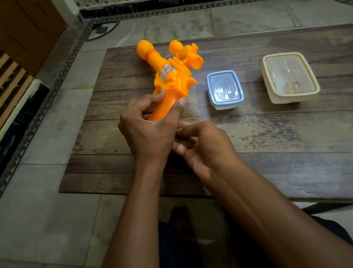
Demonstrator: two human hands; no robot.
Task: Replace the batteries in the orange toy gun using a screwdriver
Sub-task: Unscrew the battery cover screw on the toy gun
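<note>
The left hand (148,132) clasps the grip of the orange toy gun (170,71), barrel pointing away above a worn, dark wooden bench (277,138). The right hand (202,148), fingers curled, touches it; whether it grips anything, I cannot tell. Beyond the right hand sit a blue-lidded box (225,89) and a cream-lidded box (289,76). Grey floor tiles (40,218) surround the bench.

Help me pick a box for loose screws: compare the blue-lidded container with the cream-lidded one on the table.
The blue-lidded container is smaller and sits nearer the toy gun; the cream-lidded container is larger and farther right. The blue lid is tinted and hides the inside; the cream one has a clear centre showing something small and brownish. Both are rectangular, round-cornered, and lidded on the wooden table.
</note>
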